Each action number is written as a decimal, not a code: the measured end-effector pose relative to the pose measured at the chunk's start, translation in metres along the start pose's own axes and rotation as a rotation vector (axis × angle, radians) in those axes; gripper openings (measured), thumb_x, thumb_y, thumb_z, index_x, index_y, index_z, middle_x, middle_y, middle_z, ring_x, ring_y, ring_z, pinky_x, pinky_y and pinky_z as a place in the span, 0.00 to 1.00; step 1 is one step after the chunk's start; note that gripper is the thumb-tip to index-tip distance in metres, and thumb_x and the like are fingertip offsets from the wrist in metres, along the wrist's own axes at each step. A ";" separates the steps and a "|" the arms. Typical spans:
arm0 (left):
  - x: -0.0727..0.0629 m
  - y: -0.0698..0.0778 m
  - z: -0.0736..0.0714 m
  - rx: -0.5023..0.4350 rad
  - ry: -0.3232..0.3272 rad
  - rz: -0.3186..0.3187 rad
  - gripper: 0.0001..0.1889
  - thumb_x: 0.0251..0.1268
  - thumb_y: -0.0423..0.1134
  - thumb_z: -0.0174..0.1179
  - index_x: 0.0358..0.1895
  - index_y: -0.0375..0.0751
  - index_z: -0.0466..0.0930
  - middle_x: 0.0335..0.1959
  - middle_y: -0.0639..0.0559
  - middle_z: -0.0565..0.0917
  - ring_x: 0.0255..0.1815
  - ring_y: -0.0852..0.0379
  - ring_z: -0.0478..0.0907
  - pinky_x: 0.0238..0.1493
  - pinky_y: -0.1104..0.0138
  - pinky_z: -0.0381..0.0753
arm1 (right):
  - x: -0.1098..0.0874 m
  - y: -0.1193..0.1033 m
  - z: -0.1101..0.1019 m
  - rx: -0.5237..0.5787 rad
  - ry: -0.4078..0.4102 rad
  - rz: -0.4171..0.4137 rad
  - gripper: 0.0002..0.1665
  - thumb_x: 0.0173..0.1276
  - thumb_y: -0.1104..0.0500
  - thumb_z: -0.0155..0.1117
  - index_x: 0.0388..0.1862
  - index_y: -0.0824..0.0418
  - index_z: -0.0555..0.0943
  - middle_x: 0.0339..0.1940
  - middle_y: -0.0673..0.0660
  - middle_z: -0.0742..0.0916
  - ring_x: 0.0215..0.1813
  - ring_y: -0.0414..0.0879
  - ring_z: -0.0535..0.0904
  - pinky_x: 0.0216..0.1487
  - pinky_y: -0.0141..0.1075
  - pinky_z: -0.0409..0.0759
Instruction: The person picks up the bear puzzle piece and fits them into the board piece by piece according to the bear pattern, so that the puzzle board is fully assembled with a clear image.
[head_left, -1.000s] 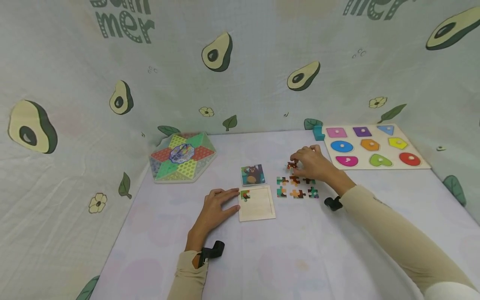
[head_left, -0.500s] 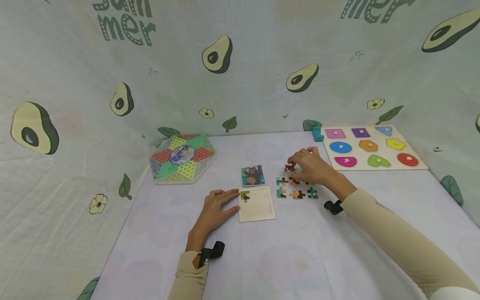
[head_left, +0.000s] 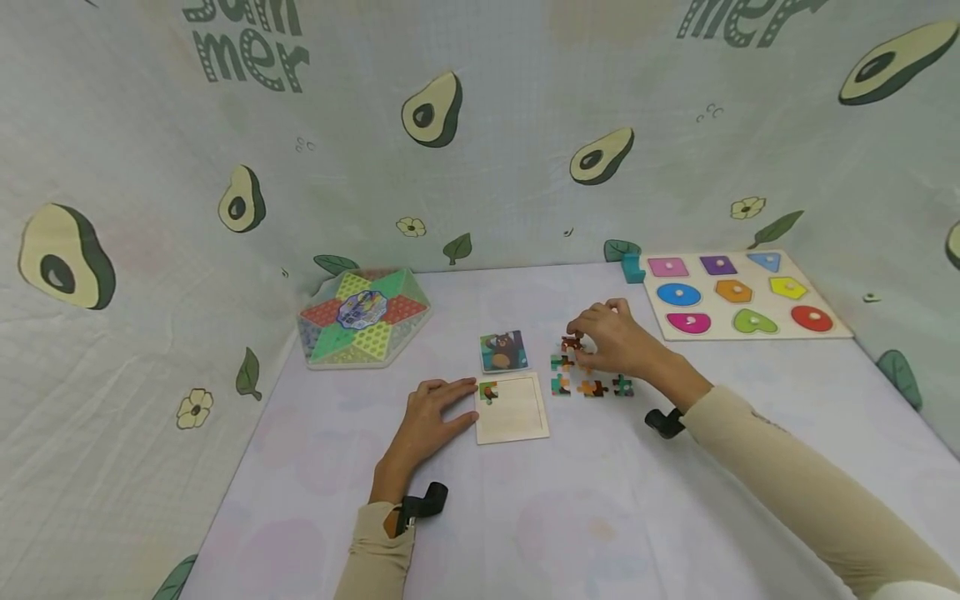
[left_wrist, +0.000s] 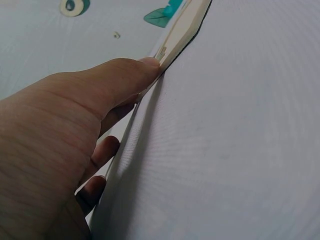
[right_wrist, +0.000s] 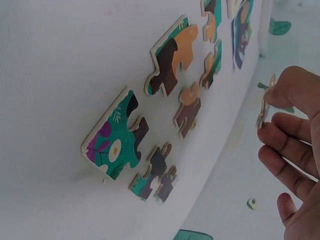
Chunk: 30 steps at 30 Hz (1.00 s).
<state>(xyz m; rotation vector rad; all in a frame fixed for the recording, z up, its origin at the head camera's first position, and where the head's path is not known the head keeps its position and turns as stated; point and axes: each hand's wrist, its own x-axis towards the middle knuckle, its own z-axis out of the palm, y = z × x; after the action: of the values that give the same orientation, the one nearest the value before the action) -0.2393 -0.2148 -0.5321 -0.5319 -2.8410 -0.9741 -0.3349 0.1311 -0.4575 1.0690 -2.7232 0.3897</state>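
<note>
A square wooden puzzle tray (head_left: pixel 521 419) lies on the table, with one puzzle piece (head_left: pixel 488 392) in its upper left corner. My left hand (head_left: pixel 429 423) rests at the tray's left side, thumb and forefinger touching its edge. In the left wrist view the thumb (left_wrist: pixel 132 72) lies against that edge. With thumb and fingertips, my right hand (head_left: pixel 618 340) pinches a brown jigsaw piece (head_left: pixel 572 342) above the table; the right wrist view shows this held piece (right_wrist: pixel 264 105) edge-on. Loose pieces, such as a green corner piece (right_wrist: pixel 112 137), lie below the right hand, which partly hides some in the head view.
Behind the tray lies a bear picture card (head_left: pixel 504 352). A hexagonal patterned box (head_left: pixel 365 321) stands at the back left. At the back right lies a shape board (head_left: pixel 720 308) with a teal block (head_left: pixel 632 268) at its corner. A printed cloth (head_left: pixel 510 200) hangs behind the table.
My right hand has moved slightly left and toward me with the pinched jigsaw piece. The left hand has stayed at the tray's edge.
</note>
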 end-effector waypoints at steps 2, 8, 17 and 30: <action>-0.001 -0.001 0.001 0.000 0.003 0.006 0.25 0.64 0.50 0.69 0.65 0.53 0.80 0.67 0.60 0.77 0.63 0.47 0.67 0.60 0.47 0.62 | -0.002 -0.003 0.002 0.003 0.014 -0.022 0.19 0.56 0.57 0.77 0.47 0.61 0.86 0.41 0.53 0.87 0.47 0.50 0.78 0.61 0.59 0.59; 0.000 -0.002 0.002 0.006 0.005 0.036 0.25 0.65 0.50 0.68 0.65 0.52 0.80 0.67 0.58 0.77 0.62 0.45 0.68 0.59 0.46 0.63 | -0.003 -0.006 0.005 0.001 0.059 -0.080 0.16 0.56 0.58 0.76 0.44 0.59 0.86 0.38 0.52 0.87 0.45 0.49 0.78 0.58 0.58 0.61; 0.000 -0.001 -0.002 0.015 0.002 0.016 0.25 0.65 0.50 0.68 0.65 0.53 0.80 0.67 0.60 0.77 0.63 0.46 0.68 0.60 0.46 0.62 | 0.001 -0.013 0.004 -0.002 0.065 -0.120 0.19 0.55 0.54 0.77 0.44 0.59 0.86 0.39 0.51 0.87 0.46 0.48 0.79 0.57 0.56 0.62; 0.002 -0.001 -0.002 0.011 -0.012 0.017 0.25 0.65 0.50 0.68 0.65 0.52 0.80 0.67 0.59 0.76 0.63 0.45 0.67 0.60 0.46 0.62 | 0.005 -0.025 0.004 0.020 0.070 -0.147 0.18 0.53 0.57 0.79 0.44 0.58 0.86 0.39 0.51 0.87 0.46 0.47 0.78 0.57 0.55 0.61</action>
<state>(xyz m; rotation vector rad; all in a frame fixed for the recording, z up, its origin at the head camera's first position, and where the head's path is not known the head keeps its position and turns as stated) -0.2416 -0.2160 -0.5302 -0.5619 -2.8462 -0.9556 -0.3214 0.1088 -0.4551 1.2275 -2.5657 0.4224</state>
